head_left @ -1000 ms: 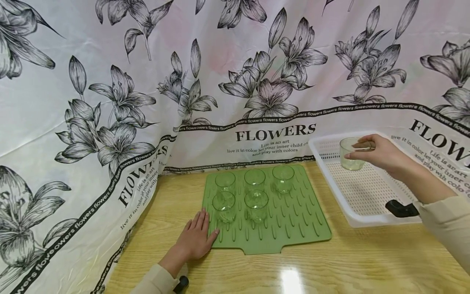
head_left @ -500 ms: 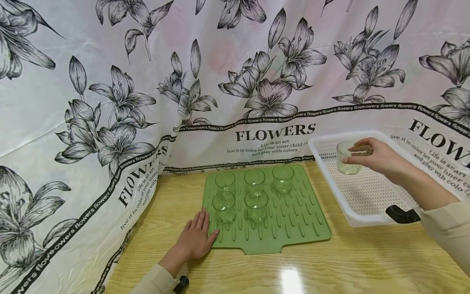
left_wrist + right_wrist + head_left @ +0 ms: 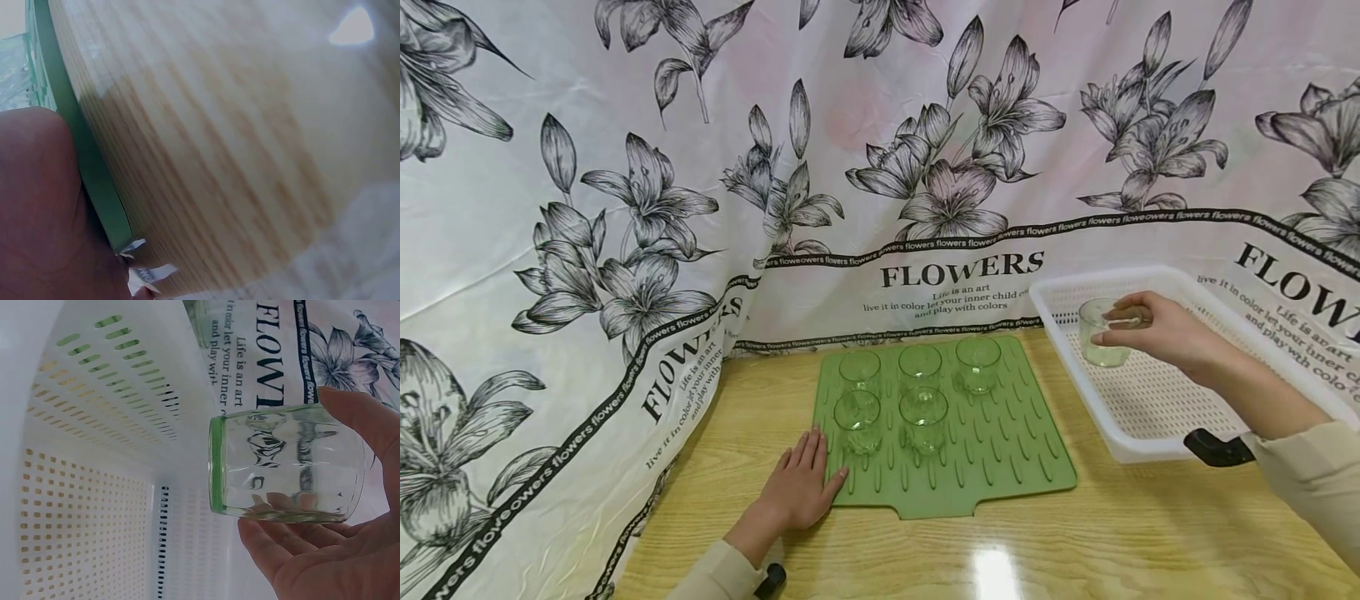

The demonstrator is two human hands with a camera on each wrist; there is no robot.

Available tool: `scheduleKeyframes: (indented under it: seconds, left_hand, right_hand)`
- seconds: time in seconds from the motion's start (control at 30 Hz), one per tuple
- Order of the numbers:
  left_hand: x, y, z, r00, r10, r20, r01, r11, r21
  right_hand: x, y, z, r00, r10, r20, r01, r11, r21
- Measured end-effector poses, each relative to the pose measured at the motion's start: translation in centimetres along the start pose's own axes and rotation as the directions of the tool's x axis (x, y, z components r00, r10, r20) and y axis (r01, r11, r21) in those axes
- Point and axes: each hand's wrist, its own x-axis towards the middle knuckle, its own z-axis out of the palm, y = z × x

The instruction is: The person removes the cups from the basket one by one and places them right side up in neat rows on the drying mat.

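Observation:
My right hand [image 3: 1168,337] grips a clear drinking glass [image 3: 1101,343] over the left back part of a white perforated basket [image 3: 1153,408]. In the right wrist view the glass [image 3: 284,465], with a greenish thick base, lies between the thumb and fingers of the hand [image 3: 331,565]. My left hand [image 3: 799,485] rests at the left edge of a green ridged mat [image 3: 1011,462], its fingers stretched out. Several clear glasses stand on the mat in two rows, one of them a back-right glass [image 3: 978,367]. The left wrist view shows only part of that hand [image 3: 37,200] against the mat's edge [image 3: 100,178].
A wood-grain table [image 3: 1060,542] lies under the mat and the basket. Behind them hangs a white cloth [image 3: 820,300] printed with flowers and lettering, reaching down to the table's back and left. The basket's raised rim [image 3: 1086,412] stands close to the mat's right side.
My right hand has moved slightly left and toward me with the glass in its grip. The left hand, the mat and the glasses on it stay put.

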Motion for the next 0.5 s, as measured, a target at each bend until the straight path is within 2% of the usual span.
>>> scheduleKeyframes:
  seconds: [0.2, 0.3, 0.5]
  left_hand:
    - [-0.2, 0.2, -0.2, 1.000, 0.000, 0.005, 0.000, 1.000, -0.005]
    - [-0.5, 0.6, -0.8, 1.000, -0.005, 0.025, 0.005, 1.000, -0.005]
    - [-1.0, 1.0, -1.8, 1.000, 0.003, 0.025, -0.002, 0.999, -0.048]
  right_hand:
    - [-0.1, 0.1, 0.5, 1.000, 0.010, 0.020, -0.010, 1.000, 0.005]
    - [-0.2, 0.0, 0.6, 1.000, 0.006, 0.022, -0.007, 1.000, 0.003]
    - [-0.4, -0.4, 0.7, 1.000, 0.000, 0.013, 0.000, 1.000, 0.008]
